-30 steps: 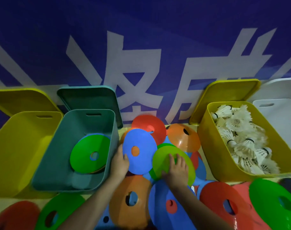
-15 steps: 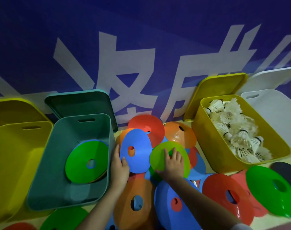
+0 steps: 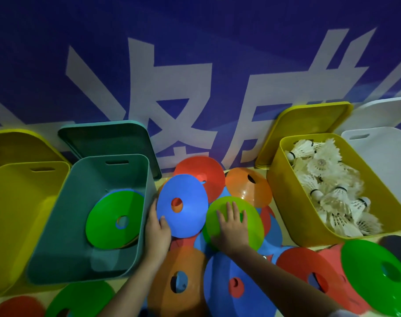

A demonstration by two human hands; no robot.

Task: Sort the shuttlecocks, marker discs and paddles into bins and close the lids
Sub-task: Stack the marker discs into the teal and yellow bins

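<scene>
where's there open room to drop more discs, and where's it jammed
Free: the left yellow bin shows a bare floor, and the teal bin has bare floor around its green disc. Jammed: the pile between the teal bin and the shuttlecock bin, where the left hand holds a blue disc and the right hand presses a lime disc.

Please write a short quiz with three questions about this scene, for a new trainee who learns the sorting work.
1. True or false: the yellow bin on the right holds shuttlecocks.
2. Which disc does the left hand hold? A) red B) blue C) orange
3. Fill in: the right hand rests flat on a ____ disc.

Key:
1. True.
2. B, the blue disc, beside the teal bin.
3. Green: the green disc in the pile.
</scene>
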